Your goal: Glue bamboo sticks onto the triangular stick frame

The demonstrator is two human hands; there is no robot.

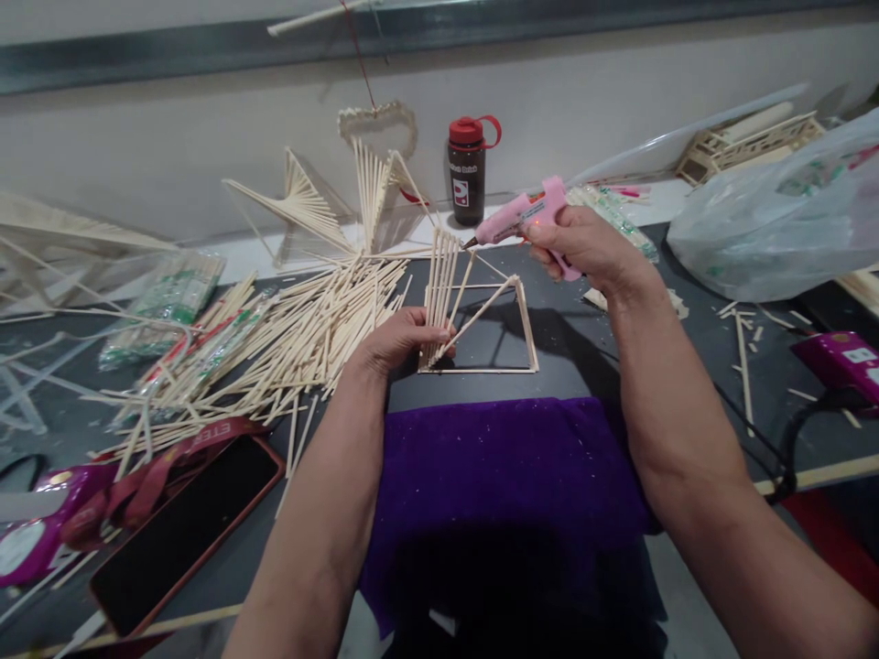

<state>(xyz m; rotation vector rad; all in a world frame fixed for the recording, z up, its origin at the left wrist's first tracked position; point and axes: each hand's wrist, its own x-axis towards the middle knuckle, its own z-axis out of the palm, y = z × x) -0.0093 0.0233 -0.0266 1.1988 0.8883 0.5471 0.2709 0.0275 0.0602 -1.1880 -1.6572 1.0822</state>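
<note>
A pink glue gun [526, 218] is gripped in my right hand [583, 245], its dark nozzle pointing left at the upper end of the stick frame. That wooden stick frame [528, 325] has a rectangular base lying on the dark table and a fan of slanted sticks rising on its left side. Fingers of my left hand [405, 340] are closed round the lower part of the fan, steadying it. The nozzle tip is close to a stick's top end; whether it touches, I cannot tell.
Loose wooden sticks [309, 329] are heaped left of the frame. A dark bottle [467, 183] with a red lid stands behind. Finished stick models [295, 210] lean near the wall. A phone [189, 535] lies front left, a purple cloth [501, 458] in front, a plastic bag [775, 220] at right.
</note>
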